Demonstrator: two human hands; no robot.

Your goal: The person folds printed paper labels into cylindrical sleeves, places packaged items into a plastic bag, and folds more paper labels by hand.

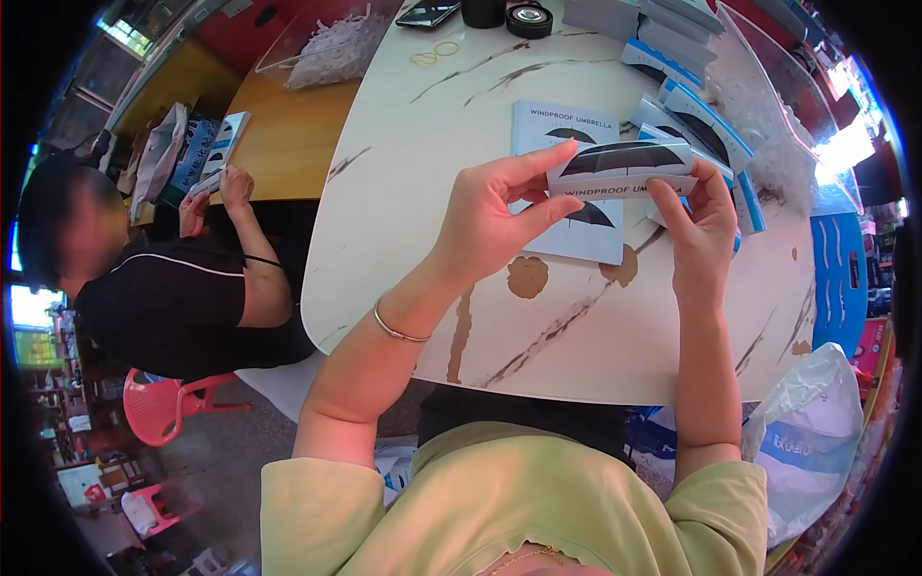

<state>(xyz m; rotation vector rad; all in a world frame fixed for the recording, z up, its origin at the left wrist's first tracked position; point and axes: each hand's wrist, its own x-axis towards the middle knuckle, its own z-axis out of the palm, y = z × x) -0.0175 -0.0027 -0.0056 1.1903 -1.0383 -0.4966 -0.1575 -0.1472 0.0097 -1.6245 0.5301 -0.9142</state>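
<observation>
Between my two hands, above the marble-patterned table (413, 211), is a curved printed umbrella sleeve (626, 165) that shows a black umbrella and the words "WINDPROOF UMBRELLA". My left hand (499, 206) pinches its left end between thumb and fingers. At the right end, my right hand (699, 213) grips it, thumb in front and fingers behind. Below it lies a stack of flat printed sheets (600, 245) with the same umbrella picture, partly covered by the sleeve and my left hand. Several blue-edged umbrella sleeves (709, 120) are heaped to the right, beyond my right hand.
A clear bin (783, 115) stands at the right edge, a clear tray of white strips (331, 53) at the back left. A phone (427, 12), yellow rubber bands (437, 52) and a tape roll (528, 19) lie at the back. A co-worker (173, 298) sits at left.
</observation>
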